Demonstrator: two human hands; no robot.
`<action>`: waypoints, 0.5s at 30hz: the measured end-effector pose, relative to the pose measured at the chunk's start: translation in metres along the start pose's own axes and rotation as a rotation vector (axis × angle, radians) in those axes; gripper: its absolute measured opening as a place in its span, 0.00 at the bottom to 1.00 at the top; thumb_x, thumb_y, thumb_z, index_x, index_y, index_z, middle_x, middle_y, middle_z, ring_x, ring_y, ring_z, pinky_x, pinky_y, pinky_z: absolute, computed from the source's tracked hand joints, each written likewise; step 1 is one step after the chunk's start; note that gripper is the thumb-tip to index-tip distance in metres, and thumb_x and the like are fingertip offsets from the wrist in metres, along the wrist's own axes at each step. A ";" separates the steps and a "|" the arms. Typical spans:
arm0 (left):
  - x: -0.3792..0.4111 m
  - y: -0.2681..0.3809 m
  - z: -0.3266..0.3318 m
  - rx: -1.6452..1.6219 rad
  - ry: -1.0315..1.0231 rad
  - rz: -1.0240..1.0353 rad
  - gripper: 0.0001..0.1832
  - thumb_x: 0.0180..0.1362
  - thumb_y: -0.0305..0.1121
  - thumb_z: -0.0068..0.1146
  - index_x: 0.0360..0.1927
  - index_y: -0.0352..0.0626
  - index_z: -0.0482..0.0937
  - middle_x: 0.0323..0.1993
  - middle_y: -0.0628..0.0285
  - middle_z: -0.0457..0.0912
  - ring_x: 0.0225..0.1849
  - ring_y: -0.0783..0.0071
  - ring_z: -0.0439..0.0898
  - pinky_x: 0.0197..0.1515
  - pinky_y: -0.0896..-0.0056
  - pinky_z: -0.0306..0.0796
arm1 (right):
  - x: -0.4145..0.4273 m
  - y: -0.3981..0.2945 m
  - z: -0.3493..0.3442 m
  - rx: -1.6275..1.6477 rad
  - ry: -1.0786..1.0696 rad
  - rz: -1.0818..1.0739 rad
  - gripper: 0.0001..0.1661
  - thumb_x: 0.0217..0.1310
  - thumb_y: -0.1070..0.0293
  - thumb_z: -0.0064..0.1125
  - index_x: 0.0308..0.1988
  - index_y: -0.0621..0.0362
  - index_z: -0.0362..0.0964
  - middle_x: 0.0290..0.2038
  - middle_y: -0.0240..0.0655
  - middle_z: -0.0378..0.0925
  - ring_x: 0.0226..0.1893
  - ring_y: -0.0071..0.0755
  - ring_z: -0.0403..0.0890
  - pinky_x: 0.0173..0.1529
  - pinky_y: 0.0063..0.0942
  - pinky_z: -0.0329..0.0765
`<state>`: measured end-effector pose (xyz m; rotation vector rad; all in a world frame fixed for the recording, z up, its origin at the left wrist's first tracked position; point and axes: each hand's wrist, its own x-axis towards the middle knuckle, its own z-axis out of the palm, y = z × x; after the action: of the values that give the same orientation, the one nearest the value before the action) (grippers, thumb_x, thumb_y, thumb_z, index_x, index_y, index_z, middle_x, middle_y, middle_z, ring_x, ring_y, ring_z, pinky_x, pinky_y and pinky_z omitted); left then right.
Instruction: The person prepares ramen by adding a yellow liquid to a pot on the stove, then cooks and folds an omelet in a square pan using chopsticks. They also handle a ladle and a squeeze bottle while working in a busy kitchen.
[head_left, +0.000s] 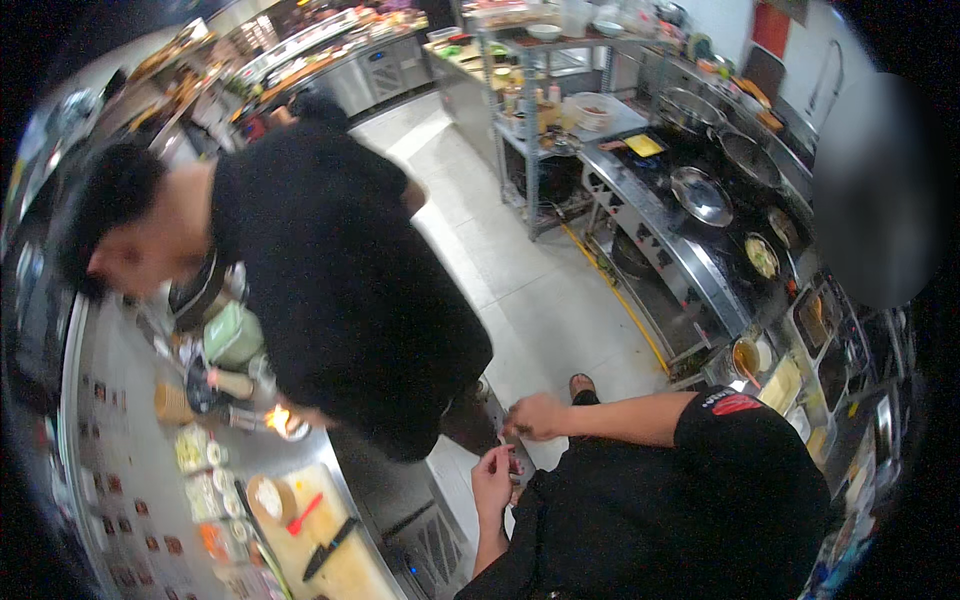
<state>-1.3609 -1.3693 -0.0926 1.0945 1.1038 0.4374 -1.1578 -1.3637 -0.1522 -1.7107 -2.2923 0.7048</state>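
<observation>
Both my hands are close together in front of my black shirt. My left hand (493, 476) has its fingers pinched around a small dark and pink object (516, 466), too small to identify. Just above it, my right hand (536, 417) is blurred with its fingers curled inward. Whether it grips anything is hidden. To the left, a co-worker in a black T-shirt (337, 262) bends over a steel counter (300, 454). A bright flame (279, 418) burns beside that person's hand.
On the counter lie a cutting board (352, 566), a black knife (330, 549), a red spatula (305, 514) and a bowl of white food (270, 500). A stove (675, 247) with pans stands at the right, next to a metal shelf rack (531, 150). A yellow hose (615, 289) runs along the stove's front.
</observation>
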 end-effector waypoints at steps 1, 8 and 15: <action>0.019 0.008 0.016 0.071 -0.031 0.069 0.20 0.69 0.45 0.50 0.44 0.37 0.82 0.26 0.64 0.81 0.26 0.78 0.80 0.22 0.77 0.68 | -0.007 0.017 -0.023 0.124 0.199 0.046 0.12 0.56 0.56 0.55 0.40 0.45 0.77 0.33 0.38 0.80 0.35 0.49 0.82 0.37 0.45 0.78; 0.183 0.107 0.213 -0.560 -0.412 -0.048 0.25 0.72 0.52 0.36 0.61 0.45 0.68 0.54 0.67 0.73 0.47 0.79 0.72 0.45 0.74 0.70 | -0.060 0.139 -0.191 0.576 0.890 0.294 0.28 0.68 0.41 0.41 0.35 0.58 0.67 0.25 0.42 0.76 0.29 0.48 0.81 0.31 0.38 0.75; 0.309 0.195 0.396 -0.652 -0.615 -0.298 0.19 0.71 0.50 0.42 0.51 0.46 0.72 0.48 0.66 0.76 0.52 0.72 0.74 0.52 0.66 0.69 | -0.117 0.285 -0.306 0.667 1.164 0.449 0.12 0.65 0.64 0.53 0.31 0.61 0.72 0.22 0.43 0.77 0.22 0.38 0.81 0.28 0.34 0.75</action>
<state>-0.8386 -1.2418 -0.0619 0.4200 0.4976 0.1734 -0.7493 -1.3331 -0.0098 -1.6039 -0.7928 0.2982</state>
